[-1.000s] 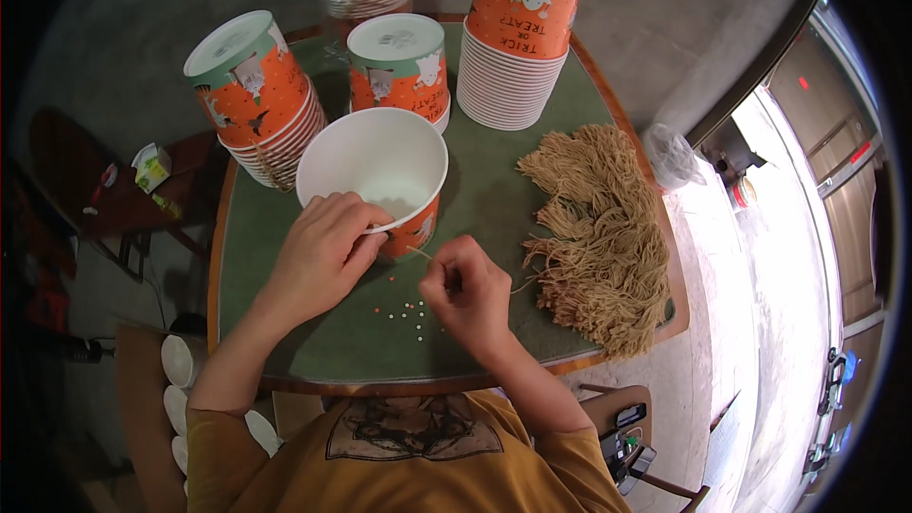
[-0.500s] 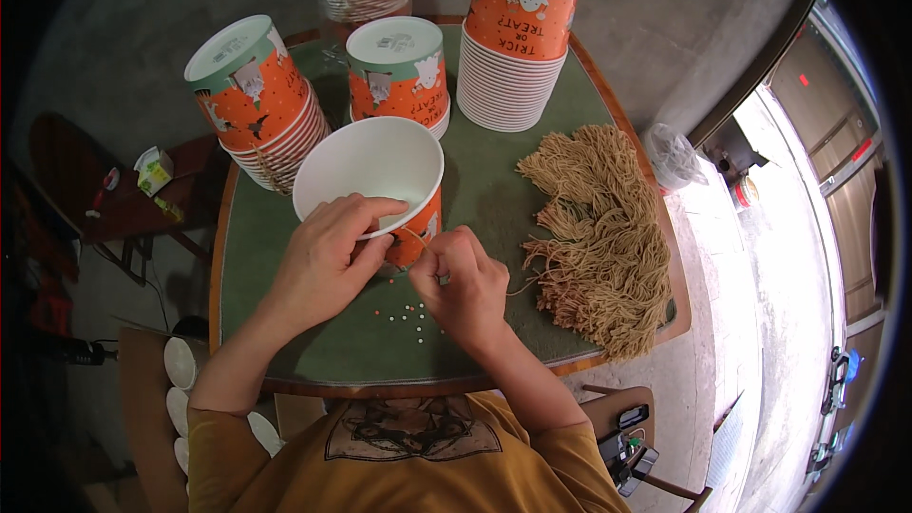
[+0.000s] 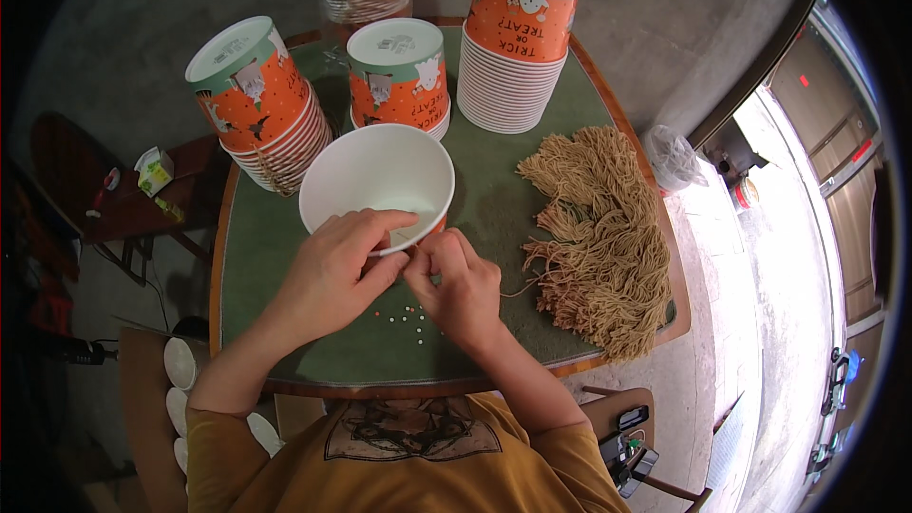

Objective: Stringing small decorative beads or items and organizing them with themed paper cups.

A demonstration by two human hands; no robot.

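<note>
A white-lined orange paper bucket [image 3: 378, 171] is tipped with its mouth toward me. My left hand [image 3: 332, 271] grips its near rim, index finger inside the wall and thumb outside. Close by the thumb, my right hand [image 3: 459, 285] is closed in a pinch against the bucket's outside, just below the rim. A thin tan cord [image 3: 521, 292] trails from behind this hand to the right; its other end is hidden between the fingers and the bucket. Small white and reddish round bits [image 3: 408, 319] lie on the green table top below the hands.
Upside-down stacks of orange paper buckets stand at the left [image 3: 249, 85], the middle [image 3: 397, 76] and the right [image 3: 521, 28] of the table's far side. A thick bundle of tan cords [image 3: 608, 237] covers the right side. A clear plastic bag [image 3: 673, 157] sits beyond it.
The bucket has shifted slightly right and tipped further, hiding most of its orange side. My right hand has come up against the left thumb; the cord stretch between them no longer shows.
</note>
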